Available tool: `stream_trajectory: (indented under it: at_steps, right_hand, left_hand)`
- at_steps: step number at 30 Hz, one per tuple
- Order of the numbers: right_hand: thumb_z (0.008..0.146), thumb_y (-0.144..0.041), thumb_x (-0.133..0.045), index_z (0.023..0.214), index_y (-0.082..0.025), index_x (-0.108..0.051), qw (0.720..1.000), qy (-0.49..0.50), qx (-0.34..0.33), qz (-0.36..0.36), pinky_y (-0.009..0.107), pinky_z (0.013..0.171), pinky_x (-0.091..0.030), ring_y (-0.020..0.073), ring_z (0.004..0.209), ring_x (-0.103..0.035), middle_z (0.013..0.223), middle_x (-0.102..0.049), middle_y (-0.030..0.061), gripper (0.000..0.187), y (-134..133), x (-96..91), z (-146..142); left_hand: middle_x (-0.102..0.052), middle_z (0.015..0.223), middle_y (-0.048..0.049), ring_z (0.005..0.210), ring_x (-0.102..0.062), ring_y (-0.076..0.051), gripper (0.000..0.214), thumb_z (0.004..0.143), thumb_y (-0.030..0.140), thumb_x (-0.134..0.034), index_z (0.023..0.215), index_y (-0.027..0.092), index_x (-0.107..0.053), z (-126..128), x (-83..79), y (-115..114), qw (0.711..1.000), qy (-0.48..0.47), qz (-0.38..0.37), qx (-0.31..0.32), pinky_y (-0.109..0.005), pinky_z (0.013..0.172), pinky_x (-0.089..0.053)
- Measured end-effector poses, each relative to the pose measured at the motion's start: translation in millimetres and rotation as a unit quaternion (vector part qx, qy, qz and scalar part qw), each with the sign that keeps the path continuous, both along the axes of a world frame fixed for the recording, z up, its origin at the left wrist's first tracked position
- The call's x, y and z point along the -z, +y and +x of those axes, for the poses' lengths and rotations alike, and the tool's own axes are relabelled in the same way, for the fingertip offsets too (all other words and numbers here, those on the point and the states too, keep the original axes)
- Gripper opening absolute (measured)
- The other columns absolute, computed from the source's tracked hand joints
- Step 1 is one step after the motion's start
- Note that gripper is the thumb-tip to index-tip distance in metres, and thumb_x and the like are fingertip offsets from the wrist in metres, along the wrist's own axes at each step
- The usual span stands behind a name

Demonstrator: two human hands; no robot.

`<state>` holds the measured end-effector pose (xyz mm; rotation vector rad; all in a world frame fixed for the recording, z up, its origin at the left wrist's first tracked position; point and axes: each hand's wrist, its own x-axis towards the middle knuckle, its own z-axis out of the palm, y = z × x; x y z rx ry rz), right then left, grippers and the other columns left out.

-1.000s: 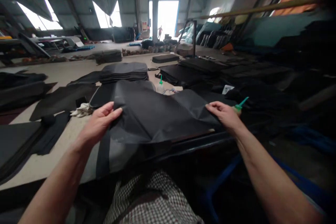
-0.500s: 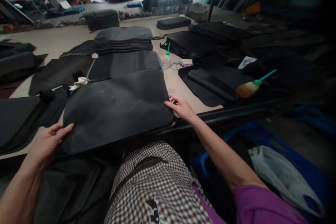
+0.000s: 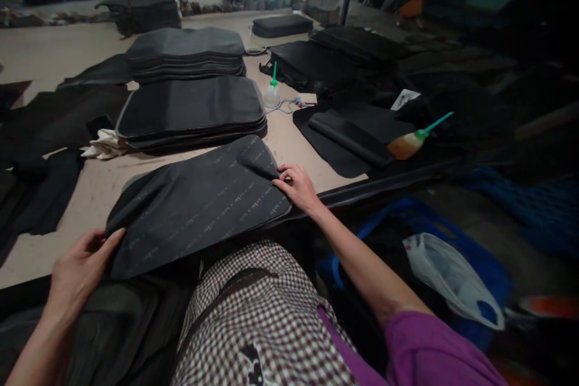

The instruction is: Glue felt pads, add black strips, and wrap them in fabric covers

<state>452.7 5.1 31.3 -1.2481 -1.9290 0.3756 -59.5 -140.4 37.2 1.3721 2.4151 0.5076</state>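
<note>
A flat black sheet (image 3: 203, 205) with rounded corners and rows of faint pale print lies at the table's front edge, partly overhanging it. My left hand (image 3: 84, 265) pinches its left edge between thumb and fingers. At its right edge, my right hand (image 3: 294, 187) pinches the material, and a fold runs from those fingers toward the far corner. A greyish layer peeks out beneath the sheet's left and right corners. Just behind lies a neat stack of similar black sheets (image 3: 194, 108).
Beyond is another stack (image 3: 185, 51). A green-nozzled clear bottle (image 3: 272, 93) stands mid-table, near cord. An amber bottle (image 3: 404, 146) lies tilted on black pieces at right. A crumpled cloth (image 3: 106, 145) is at left. Below the table's right edge sits a blue crate (image 3: 484, 265) holding a plastic bag.
The held sheet's upper face now shows printed rows instead of a plain surface. It sits nearer me, exposing the stack behind. The view has tilted down and shifted right.
</note>
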Motion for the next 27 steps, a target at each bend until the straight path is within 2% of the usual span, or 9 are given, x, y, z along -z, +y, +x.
stream_trajectory:
  at_steps: [3,8,15,19,22,24,27]
  right_hand:
    - [0.090,-0.033,-0.072,0.077,-0.025,-0.059,1.000,0.008,0.002,0.009,0.046,0.099,-0.046,0.0273,0.111,-0.062,0.113,-0.070,0.0085,0.021,-0.1,0.1,1.4]
    - [0.089,-0.030,-0.072,0.076,-0.025,-0.057,1.000,0.012,0.000,0.006,0.046,0.099,-0.046,0.0265,0.110,-0.063,0.111,-0.070,0.0083,0.021,-0.5,-0.4,2.7]
    - [0.088,-0.027,-0.072,0.076,-0.025,-0.057,1.000,0.009,-0.001,0.017,0.046,0.098,-0.047,0.0270,0.109,-0.063,0.110,-0.070,0.0089,0.020,-3.9,-3.4,1.8]
    - [0.089,-0.029,-0.071,0.075,-0.025,-0.057,1.000,-0.007,-0.003,0.024,0.045,0.096,-0.048,0.0270,0.108,-0.064,0.109,-0.070,0.0092,0.020,-2.6,-3.7,1.5]
    - [0.091,-0.034,-0.068,0.076,-0.025,-0.057,0.999,-0.024,-0.011,0.027,0.046,0.096,-0.048,0.0274,0.108,-0.064,0.109,-0.071,0.0094,0.021,-5.4,-2.7,2.1]
    - [0.092,-0.039,-0.066,0.075,-0.024,-0.057,0.998,-0.041,-0.011,0.036,0.046,0.096,-0.047,0.0277,0.107,-0.065,0.108,-0.071,0.0095,0.024,-6.5,0.8,4.3]
    - [0.091,-0.050,-0.066,0.074,-0.024,-0.058,0.997,-0.065,-0.002,0.047,0.045,0.093,-0.049,0.0275,0.102,-0.065,0.108,-0.072,0.0089,0.031,-0.3,11.1,9.1]
  left_hand:
    - [-0.072,0.082,0.0091,0.090,-0.070,-0.025,0.039,0.081,0.074,-0.057,0.097,0.038,-0.063,3.5,-1.6,0.6,1.000,-0.009,0.020,-0.005,-0.030,0.072,-0.049]
    - [-0.070,0.082,0.0085,0.089,-0.069,-0.025,0.039,0.081,0.075,-0.055,0.096,0.039,-0.063,5.7,-0.8,5.3,1.000,-0.009,0.007,-0.009,-0.031,0.071,-0.047]
    - [-0.068,0.088,0.0079,0.092,-0.069,-0.025,0.038,0.083,0.074,-0.054,0.097,0.040,-0.062,-1.3,9.1,7.2,1.000,0.013,0.017,0.004,-0.032,0.075,-0.048]
    - [-0.067,0.085,0.0062,0.085,-0.068,-0.024,0.039,0.083,0.072,-0.056,0.096,0.036,-0.063,-2.8,12.9,11.1,0.999,0.021,0.031,0.013,-0.031,0.071,-0.047]
    - [-0.069,0.086,0.0034,0.080,-0.065,-0.022,0.040,0.084,0.067,-0.060,0.099,0.031,-0.066,6.3,4.9,11.4,0.997,-0.001,0.073,0.029,-0.030,0.071,-0.046]
    - [-0.071,0.093,-0.0009,0.084,-0.064,-0.021,0.040,0.085,0.062,-0.062,0.096,0.024,-0.068,14.3,-3.5,12.0,0.992,-0.021,0.117,0.051,-0.030,0.076,-0.047]
    - [-0.069,0.086,-0.0017,0.081,-0.062,-0.020,0.038,0.087,0.058,-0.062,0.090,0.021,-0.069,17.8,-10.4,17.2,0.982,-0.081,0.163,0.057,-0.028,0.074,-0.046]
